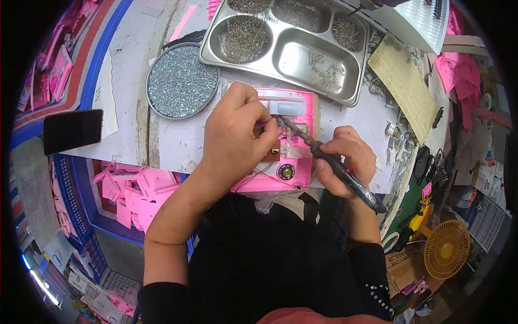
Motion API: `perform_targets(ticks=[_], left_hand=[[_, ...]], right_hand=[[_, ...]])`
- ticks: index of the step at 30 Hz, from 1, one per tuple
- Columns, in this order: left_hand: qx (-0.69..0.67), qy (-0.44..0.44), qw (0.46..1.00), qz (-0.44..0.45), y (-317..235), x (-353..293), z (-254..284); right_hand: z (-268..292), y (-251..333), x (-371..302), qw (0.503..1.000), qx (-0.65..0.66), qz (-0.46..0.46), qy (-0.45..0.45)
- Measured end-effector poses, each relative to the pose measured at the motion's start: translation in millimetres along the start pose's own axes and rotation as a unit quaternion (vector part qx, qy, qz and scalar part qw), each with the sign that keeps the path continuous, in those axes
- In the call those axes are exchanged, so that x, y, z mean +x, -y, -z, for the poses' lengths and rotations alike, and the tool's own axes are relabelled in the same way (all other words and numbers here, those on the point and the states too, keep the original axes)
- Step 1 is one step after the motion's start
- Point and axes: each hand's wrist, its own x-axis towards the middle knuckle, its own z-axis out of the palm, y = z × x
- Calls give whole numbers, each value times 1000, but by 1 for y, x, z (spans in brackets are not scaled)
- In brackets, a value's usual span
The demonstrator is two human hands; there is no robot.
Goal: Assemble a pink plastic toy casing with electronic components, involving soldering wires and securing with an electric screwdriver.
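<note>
A pink plastic housing [305, 173] lies open in front of me. Inside it are a pale rectangular part [287, 108], a small round speaker [286, 171], a brown circuit board [273, 154] and thin coloured wires. My left hand [237, 127] is over the housing's left side, thumb and fingers pinched on a thin wire [263, 125]; the fingers partly cover it. In my right hand [348, 159] is a soldering iron [345, 175], gripped by its black handle with a small red light. Its tip reaches in beside the left fingertips, just below the pale part.
Beyond the housing stands a metal compartment tray [280, 75] of small screws. A round dish [183, 81] of silvery screws sits left of it. A dark phone [73, 131] rests at the left. Pink parts [140, 191] fill a blue crate below the table; a yellow fan [447, 249] stands right.
</note>
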Motion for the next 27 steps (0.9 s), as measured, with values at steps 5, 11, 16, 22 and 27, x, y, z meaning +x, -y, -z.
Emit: perform_targets(ticks=[5,11,16,22,27], left_hand=[[3,1,1000,-1,1,0,-1],[5,-4,1000,-5,2,0,-2],[-3,-4,1000,3,1,-1,-3],[-3,-5,1000,3,1,0,-2],[-4,-3,1000,2,1,0,0]], right_hand=[[-1,-1,-1,1000,1,6,-9],[1,-1,-2,1000,0,3,-4],[2,-1,-1,1000,-5,4,2],[1,0,-3,1000,-16,-6,1],[-1,0,3,1000,-21,3,-15]])
